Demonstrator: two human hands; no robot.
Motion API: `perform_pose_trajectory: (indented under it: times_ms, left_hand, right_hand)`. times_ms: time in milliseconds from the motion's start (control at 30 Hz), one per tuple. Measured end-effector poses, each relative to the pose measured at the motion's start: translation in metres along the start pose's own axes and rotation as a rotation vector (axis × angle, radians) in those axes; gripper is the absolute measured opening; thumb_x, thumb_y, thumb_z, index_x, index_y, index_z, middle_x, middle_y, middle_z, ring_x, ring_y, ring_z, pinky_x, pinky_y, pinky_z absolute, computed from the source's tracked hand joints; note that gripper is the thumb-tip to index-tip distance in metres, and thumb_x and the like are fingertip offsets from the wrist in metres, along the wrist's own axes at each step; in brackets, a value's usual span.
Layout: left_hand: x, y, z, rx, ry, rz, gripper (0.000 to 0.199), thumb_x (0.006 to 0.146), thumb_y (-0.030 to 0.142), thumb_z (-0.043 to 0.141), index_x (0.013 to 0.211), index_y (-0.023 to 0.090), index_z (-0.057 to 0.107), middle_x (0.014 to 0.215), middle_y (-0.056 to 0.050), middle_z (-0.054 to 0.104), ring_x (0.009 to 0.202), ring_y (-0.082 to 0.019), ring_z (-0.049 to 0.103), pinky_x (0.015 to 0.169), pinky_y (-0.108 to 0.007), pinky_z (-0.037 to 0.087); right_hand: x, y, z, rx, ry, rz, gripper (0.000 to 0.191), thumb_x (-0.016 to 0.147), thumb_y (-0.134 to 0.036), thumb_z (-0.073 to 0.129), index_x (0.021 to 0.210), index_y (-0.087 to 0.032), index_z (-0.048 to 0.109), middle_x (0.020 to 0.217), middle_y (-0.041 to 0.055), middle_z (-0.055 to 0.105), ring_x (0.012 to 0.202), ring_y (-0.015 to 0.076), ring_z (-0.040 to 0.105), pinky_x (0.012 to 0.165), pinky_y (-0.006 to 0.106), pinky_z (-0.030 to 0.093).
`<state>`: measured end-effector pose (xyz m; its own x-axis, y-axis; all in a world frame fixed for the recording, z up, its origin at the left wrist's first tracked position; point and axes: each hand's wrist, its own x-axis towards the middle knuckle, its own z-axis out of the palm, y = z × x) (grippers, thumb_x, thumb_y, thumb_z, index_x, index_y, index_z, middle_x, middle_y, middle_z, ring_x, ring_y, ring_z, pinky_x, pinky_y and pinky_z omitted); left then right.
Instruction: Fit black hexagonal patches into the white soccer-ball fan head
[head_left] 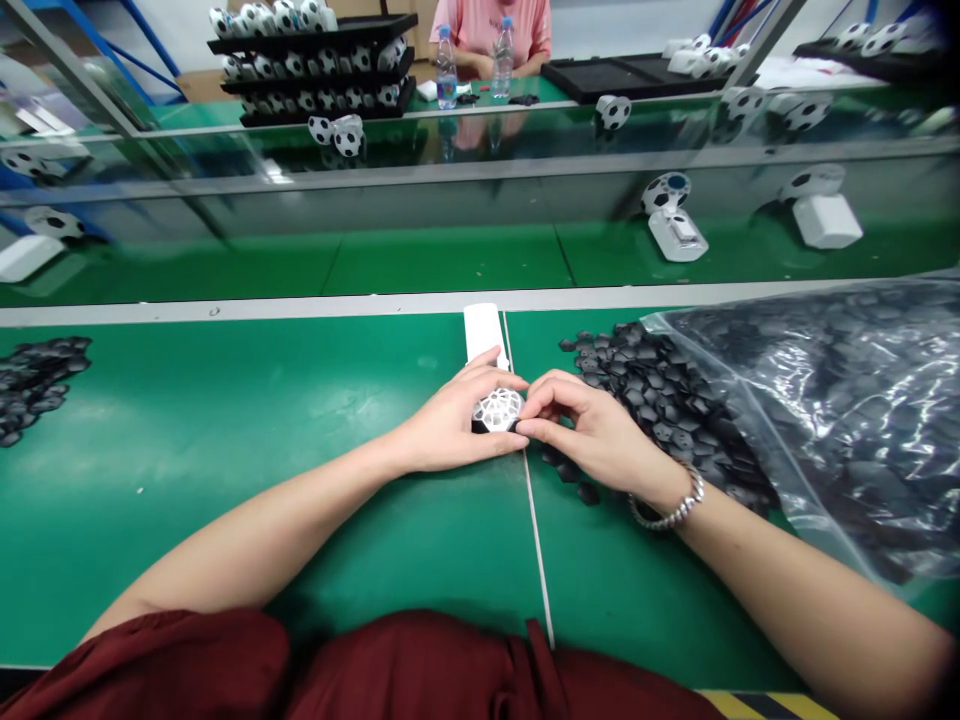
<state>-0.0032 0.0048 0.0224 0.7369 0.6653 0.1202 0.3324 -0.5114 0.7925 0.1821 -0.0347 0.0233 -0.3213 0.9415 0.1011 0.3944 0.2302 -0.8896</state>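
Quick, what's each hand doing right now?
Left hand: closed around the white ball shell.
Right hand: fingertips pinched at that shell; what they pinch is hidden.

I see a white lattice ball, black hexagon pieces, a green counter, and maroon sleeves.
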Motion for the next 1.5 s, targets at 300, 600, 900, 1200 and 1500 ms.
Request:
perform_pose_trajectory:
  times_ms: [300, 600, 900, 1200, 1500]
  left_hand:
    - [-0.001, 0.003, 0.006, 0.037, 0.067, -0.023, 0.041, 0.069, 0.021, 0.060, 0.109, 0.019, 0.049, 0.121, -0.006, 0.052, 0.134, -0.024, 0.018, 0.107, -0.046, 0.024]
    - [0.000, 0.000, 0.009, 0.056, 0.114, 0.017, 0.041, 0.066, 0.019, 0.062, 0.105, 0.019, 0.050, 0.117, -0.007, 0.053, 0.131, -0.024, 0.024, 0.105, -0.044, 0.028]
    - [-0.002, -0.003, 0.006, 0.130, 0.070, 0.032, 0.048, 0.064, 0.024, 0.066, 0.108, 0.023, 0.048, 0.126, -0.008, 0.035, 0.129, -0.024, 0.023, 0.106, -0.042, 0.025]
    - [-0.004, -0.002, -0.004, 0.054, 0.086, -0.208, 0.059, 0.058, 0.023, 0.067, 0.113, 0.023, 0.047, 0.104, -0.005, 0.036, 0.104, -0.022, 0.044, 0.096, -0.042, 0.037]
    - [-0.001, 0.004, -0.013, 0.016, -0.057, -0.140, 0.054, 0.061, 0.021, 0.065, 0.112, 0.024, 0.048, 0.111, -0.004, 0.043, 0.107, -0.021, 0.046, 0.096, -0.038, 0.036]
  right_hand:
    - [0.001, -0.001, 0.001, 0.018, -0.016, 0.061, 0.010, 0.076, -0.026, 0.059, 0.074, -0.018, 0.054, 0.076, -0.0004, 0.048, 0.060, 0.0095, 0.048, 0.055, 0.024, 0.043]
    - [0.002, 0.003, -0.014, -0.195, -0.169, 0.158, 0.020, 0.073, -0.036, 0.060, 0.074, -0.019, 0.052, 0.067, -0.0028, 0.052, 0.058, 0.0102, 0.049, 0.054, 0.023, 0.040]
    - [-0.004, 0.002, -0.031, -0.610, -0.334, 0.155, 0.005, 0.072, -0.023, 0.063, 0.073, -0.021, 0.059, 0.074, -0.0007, 0.057, 0.065, 0.0128, 0.054, 0.058, 0.024, 0.040]
    - [-0.006, 0.004, -0.030, -0.601, -0.336, 0.109, 0.004, 0.074, -0.016, 0.058, 0.071, -0.020, 0.058, 0.071, -0.0003, 0.057, 0.061, 0.0116, 0.052, 0.053, 0.022, 0.039]
    - [-0.003, -0.003, -0.028, -0.264, -0.206, 0.106, 0.006, 0.082, -0.026, 0.050, 0.082, -0.022, 0.054, 0.065, -0.0034, 0.058, 0.054, 0.0102, 0.053, 0.052, 0.022, 0.041]
